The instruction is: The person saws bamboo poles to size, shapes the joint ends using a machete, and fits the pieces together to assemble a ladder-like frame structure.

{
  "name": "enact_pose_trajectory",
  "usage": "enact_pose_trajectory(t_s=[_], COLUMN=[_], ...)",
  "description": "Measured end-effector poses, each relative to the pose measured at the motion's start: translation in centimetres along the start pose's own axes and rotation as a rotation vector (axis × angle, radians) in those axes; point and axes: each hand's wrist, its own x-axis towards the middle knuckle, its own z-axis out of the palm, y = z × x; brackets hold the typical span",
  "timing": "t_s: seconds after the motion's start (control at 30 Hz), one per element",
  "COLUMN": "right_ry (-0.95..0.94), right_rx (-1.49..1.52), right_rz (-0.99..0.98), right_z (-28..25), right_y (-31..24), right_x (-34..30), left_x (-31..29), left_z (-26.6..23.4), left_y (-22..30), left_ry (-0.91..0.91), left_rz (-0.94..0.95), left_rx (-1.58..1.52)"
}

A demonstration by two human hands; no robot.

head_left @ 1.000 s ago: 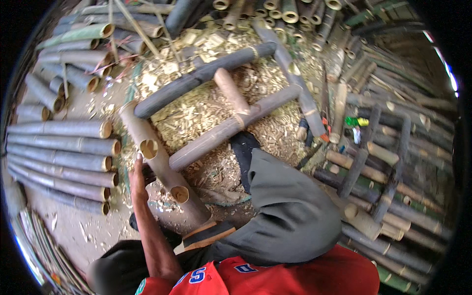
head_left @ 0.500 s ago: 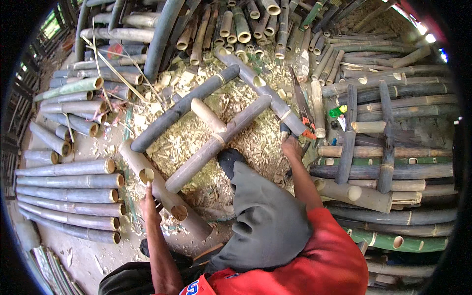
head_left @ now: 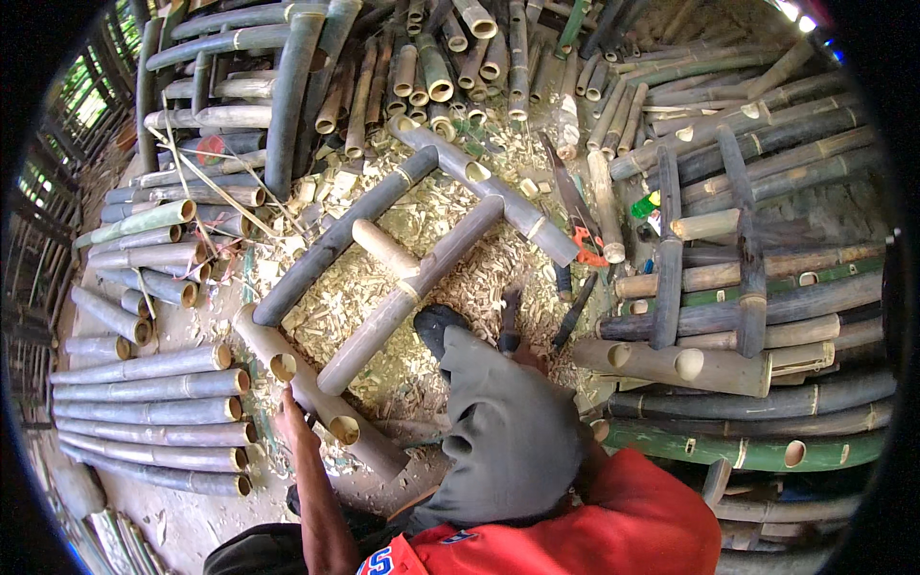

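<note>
A bamboo frame lies across the floor. Its thick pale bamboo pole has round holes along it, and two crosspieces, one dark and one greyish, run to a far grey pole. A short pale rung links the crosspieces. My left hand is closed against the near side of the pale pole, one finger stretched toward a hole. Beside my knee, my right hand, partly hidden by the trouser leg, grips a dark tool with a blade-like upper part; its exact kind is unclear.
Wood chips cover the floor around my shoe. A saw with an orange handle and a dark handled tool lie to the right. Bamboo poles are laid out left, with more stacked right and at the back.
My right hand has drawn back from beside the saw to my knee, with the dark tool in it. My left hand stays at the pale pole. The view has shifted slightly.
</note>
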Motion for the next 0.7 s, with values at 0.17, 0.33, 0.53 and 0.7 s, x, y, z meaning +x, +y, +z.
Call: enact_pose_trajectory(t_s=[0.17,0.33,0.53,0.7], right_ry=[0.181,0.727,0.401,0.378], right_rx=[0.092,0.123,0.113,-0.089], right_rz=[0.115,0.247,0.222,0.208], right_z=[-0.8,-8.9,-10.1,-11.6], right_y=[0.4,3.4,5.8,10.2], right_x=[0.5,9.3,15.2,16.6], left_x=[-0.5,-2.6,-3.9,-3.6], left_z=[-1.1,-1.6,-1.0,-0.4], left_y=[0.2,-1.3,-1.6,-1.5], left_ry=[0.016,-0.177,-0.196,-0.184], left_rz=[0.029,-0.046,0.005,0.019], left_rx=[0.066,0.14,0.249,0.158])
